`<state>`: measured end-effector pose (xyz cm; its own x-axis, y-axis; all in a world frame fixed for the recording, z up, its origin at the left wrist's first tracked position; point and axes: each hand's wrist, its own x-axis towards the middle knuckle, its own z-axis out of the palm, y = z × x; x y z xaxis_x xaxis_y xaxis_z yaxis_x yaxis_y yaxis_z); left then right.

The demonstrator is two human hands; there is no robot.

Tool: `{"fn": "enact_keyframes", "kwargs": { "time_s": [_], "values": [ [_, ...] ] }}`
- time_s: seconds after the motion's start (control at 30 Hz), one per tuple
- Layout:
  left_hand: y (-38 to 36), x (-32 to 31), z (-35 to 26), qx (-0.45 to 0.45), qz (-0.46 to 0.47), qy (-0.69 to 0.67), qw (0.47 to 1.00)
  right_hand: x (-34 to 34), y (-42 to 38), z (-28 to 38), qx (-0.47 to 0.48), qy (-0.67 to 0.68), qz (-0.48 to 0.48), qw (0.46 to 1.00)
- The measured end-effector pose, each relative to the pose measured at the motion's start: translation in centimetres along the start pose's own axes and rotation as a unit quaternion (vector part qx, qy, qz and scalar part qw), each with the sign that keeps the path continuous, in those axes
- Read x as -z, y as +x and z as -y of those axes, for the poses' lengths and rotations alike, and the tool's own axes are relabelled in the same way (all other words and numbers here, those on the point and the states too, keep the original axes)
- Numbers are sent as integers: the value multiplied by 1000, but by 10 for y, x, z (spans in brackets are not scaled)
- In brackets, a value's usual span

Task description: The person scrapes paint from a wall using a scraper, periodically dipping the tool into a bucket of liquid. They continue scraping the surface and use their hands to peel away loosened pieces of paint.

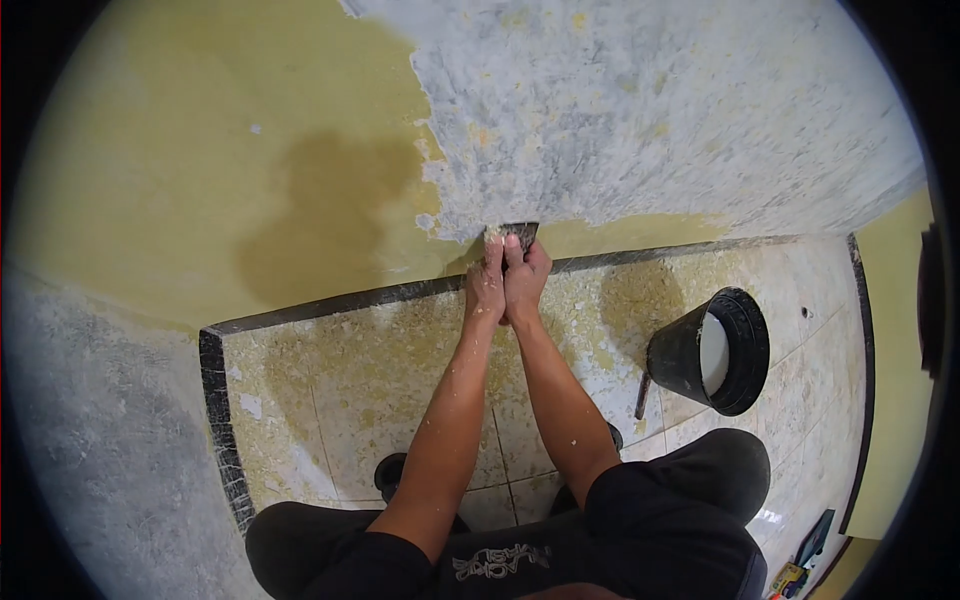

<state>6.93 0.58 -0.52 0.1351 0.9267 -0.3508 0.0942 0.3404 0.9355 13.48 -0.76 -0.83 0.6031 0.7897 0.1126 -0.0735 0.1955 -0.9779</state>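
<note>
Low on the wall, both hands are together on a scraper (521, 236) with a flat, dark blade. My left hand (485, 290) is closed at its left side, with pale flakes on the fingers. My right hand (526, 283) is closed beside it, the thumb lying along the blade. The handle is mostly hidden by the hands. The blade is against the wall (600, 130), close to where bare grey-white plaster meets a remaining strip of yellow-green paint (640, 229).
A black bucket (680, 355) with whitish liquid stands on the right, a stick-like tool (642, 396) beside it. Paint flakes (380, 360) litter the tiled floor along the dark baseboard (370, 298). At lower right lie a dark flat object (815, 537) and a yellow item (790, 578).
</note>
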Motion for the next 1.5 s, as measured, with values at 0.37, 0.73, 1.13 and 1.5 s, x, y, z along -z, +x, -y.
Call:
{"fn": "enact_keyframes", "kwargs": {
  "time_s": [0.37, 0.73, 1.13, 1.5],
  "values": [
    [-7, -30, 11, -39, -43, -167, 984, 11, 3, 18, -48, -60, -3, 997],
    [-5, -14, 4, -32, -20, -85, 996, 5, 2, 10, 6, -28, 3, 1000],
    [-21, -4, -45, -100, -51, -144, 983, -18, 7, 46, 66, -30, 5, 997],
    [-32, 29, -39, -56, 11, -175, 983, -38, -19, 59, 31, -91, -7, 995]
  ]
}}
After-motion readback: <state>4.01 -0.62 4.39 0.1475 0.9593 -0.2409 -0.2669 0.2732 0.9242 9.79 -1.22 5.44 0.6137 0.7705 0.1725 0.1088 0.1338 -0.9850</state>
